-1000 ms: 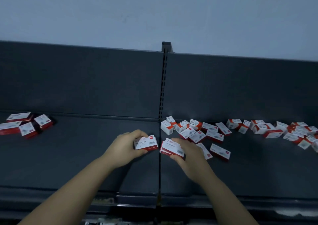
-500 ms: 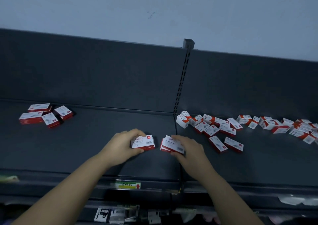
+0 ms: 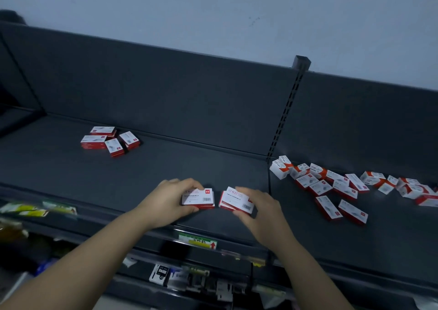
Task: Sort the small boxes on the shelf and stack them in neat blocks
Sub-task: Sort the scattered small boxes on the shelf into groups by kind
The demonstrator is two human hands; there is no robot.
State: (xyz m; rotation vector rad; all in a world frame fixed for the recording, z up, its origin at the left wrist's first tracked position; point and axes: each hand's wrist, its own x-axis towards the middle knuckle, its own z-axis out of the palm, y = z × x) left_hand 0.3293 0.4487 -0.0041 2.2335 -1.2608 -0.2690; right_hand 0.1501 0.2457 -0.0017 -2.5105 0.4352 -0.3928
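loose boxes [image 3: 328, 207]: white and red | front left box [image 3: 198, 198]: white top, red square, black barcode stripes, red side | front right box [image 3: 237, 200]: white, red letters | shelf [image 3: 166, 167]: dark grey | wall [image 3: 213, 13]: pale blue-grey | shelf label [image 3: 198, 241]: green, yellow, red arrow

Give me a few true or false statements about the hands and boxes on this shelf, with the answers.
1. The left hand and the right hand each grip boxes. True.
2. The left boxes and the right boxes touch. False: a gap of shelf shows between them.
3. The loose pile lies right of the upright. True.
4. The back-left group is blue. False: its boxes are white and red.
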